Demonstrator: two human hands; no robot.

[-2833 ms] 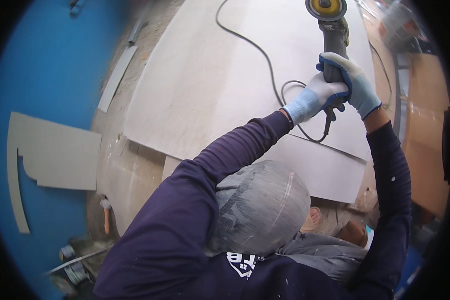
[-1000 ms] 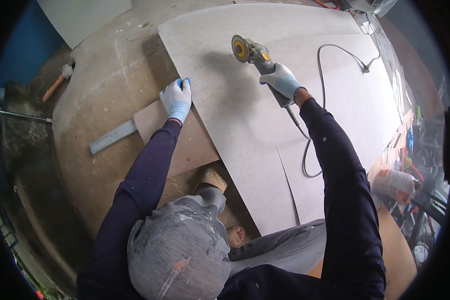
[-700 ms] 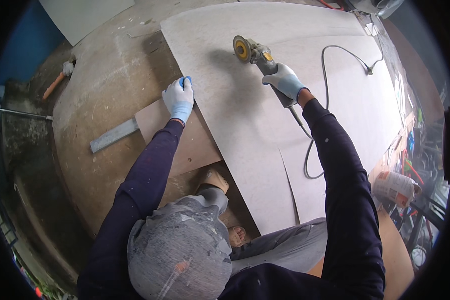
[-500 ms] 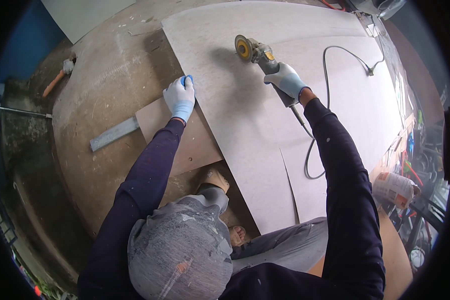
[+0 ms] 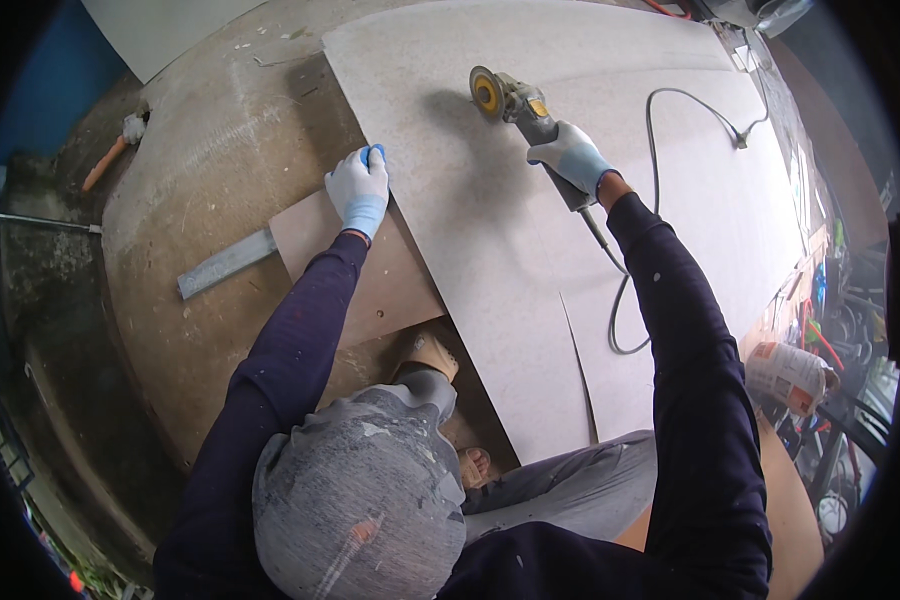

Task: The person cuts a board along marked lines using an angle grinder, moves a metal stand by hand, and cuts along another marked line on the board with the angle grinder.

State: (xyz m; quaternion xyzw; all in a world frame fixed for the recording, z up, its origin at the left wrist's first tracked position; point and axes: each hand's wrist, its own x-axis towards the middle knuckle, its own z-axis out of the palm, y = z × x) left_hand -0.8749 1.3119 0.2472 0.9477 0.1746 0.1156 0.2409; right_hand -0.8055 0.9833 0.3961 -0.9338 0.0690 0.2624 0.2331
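A large grey board [image 5: 530,250] lies flat on the ground in front of me. My left hand [image 5: 358,190], in a pale blue glove, grips the board's left edge, with a small blue thing [image 5: 375,153] at the fingertips. My right hand [image 5: 570,157], also gloved, is shut on the body of an angle grinder [image 5: 520,103]. Its yellow disc [image 5: 486,90] stands on edge just over the board, far from the left hand. The grinder's black cable [image 5: 660,200] loops across the board to the right.
A brown sheet [image 5: 380,275] sticks out from under the board near my left arm. A metal ruler [image 5: 228,263] and an orange-handled hammer [image 5: 110,160] lie on the concrete at left. My sandalled foot [image 5: 430,355] is by the board's near edge. Clutter and a white bag [image 5: 788,375] crowd the right.
Earlier both hands held the grinder; now the left hand is on the board's edge. Over the last second the grinder and both arms stay almost still.
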